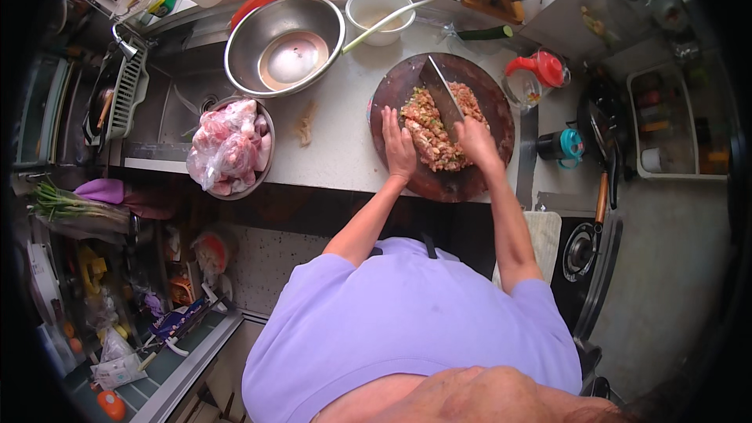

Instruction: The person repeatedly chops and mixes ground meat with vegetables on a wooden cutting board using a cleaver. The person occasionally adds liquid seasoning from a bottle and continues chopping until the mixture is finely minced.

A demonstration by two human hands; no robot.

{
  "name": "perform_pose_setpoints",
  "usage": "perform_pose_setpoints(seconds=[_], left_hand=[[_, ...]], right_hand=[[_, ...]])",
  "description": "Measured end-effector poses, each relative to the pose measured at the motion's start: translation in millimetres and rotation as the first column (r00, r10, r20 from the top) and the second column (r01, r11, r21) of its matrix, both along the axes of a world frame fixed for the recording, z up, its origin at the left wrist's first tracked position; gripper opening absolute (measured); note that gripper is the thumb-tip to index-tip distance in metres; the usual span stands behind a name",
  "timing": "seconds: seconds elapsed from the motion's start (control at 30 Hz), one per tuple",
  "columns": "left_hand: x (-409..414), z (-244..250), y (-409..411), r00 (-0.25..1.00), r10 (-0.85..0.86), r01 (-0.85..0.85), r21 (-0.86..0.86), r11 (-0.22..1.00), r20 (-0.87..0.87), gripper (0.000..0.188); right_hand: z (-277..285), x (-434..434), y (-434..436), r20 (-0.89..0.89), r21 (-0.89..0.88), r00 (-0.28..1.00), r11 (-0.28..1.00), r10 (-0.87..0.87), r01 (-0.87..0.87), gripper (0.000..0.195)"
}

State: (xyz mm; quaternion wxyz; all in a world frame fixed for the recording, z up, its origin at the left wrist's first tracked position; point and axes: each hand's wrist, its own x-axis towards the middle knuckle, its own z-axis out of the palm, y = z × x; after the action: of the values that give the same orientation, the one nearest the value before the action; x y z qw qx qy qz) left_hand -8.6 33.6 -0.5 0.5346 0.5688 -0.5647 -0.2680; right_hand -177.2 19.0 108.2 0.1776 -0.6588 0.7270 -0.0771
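A round wooden chopping board (449, 187) lies before me with minced meat (424, 123) on it, flecked with green bits. My right hand (476, 141) grips a cleaver (445, 83), its handle hidden inside the fist. The blade points away from me and a little left, dividing a larger mound on the left from a smaller heap of mince (468, 100) on the right. Flat at the board's left side rests my left hand (400, 145), fingers stretched out, beside the mince and holding nothing. Whether its fingertips touch the meat I cannot tell.
Left of the board stand a large steel bowl (244, 64), a white tub (376, 40) with a green onion stalk across it, and a bowl of raw meat (241, 123) partly in plastic. A red-lidded jug (526, 82), a cucumber (484, 33) and a teal-lidded cup (555, 144) are to the right.
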Motion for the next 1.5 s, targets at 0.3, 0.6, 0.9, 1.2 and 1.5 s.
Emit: perform_pose_setpoints(seconds=[0.3, 0.6, 0.9, 1.2, 1.5], left_hand=[[-3.2, 10.9, -0.3, 0.999, -0.033, 0.033, 0.014, 0.999, -0.013, 0.050], [-3.6, 7.9, -0.4, 0.999, -0.037, 0.037, 0.021, 0.999, -0.005, 0.051], [-2.1, 5.4, -0.7, 1.000, 0.003, -0.003, 0.026, 1.000, -0.008, 0.051], [-1.9, 3.9, -0.2, 0.999, 0.023, -0.024, 0.024, 0.999, 0.026, 0.050], [-4.6, 7.1, -3.5, 0.999, 0.036, -0.035, -0.014, 0.999, 0.029, 0.049]], right_hand=[[-25.4, -1.9, 1.6, 0.009, -0.056, 0.988, 0.987, -0.151, 0.151, 0.034], [-8.8, 4.7, 16.1, 0.142, -0.180, 0.949, 0.936, -0.281, 0.303, 0.029], [20.8, -18.0, 18.4, 0.109, -0.078, 0.948, 0.948, -0.299, 0.308, 0.032], [34.0, -49.5, 19.3, 0.152, -0.064, 0.962, 0.969, -0.228, 0.240, 0.033], [14.2, -89.9, 10.0, 0.153, 0.016, 0.968, 0.980, -0.198, 0.198, 0.035]])
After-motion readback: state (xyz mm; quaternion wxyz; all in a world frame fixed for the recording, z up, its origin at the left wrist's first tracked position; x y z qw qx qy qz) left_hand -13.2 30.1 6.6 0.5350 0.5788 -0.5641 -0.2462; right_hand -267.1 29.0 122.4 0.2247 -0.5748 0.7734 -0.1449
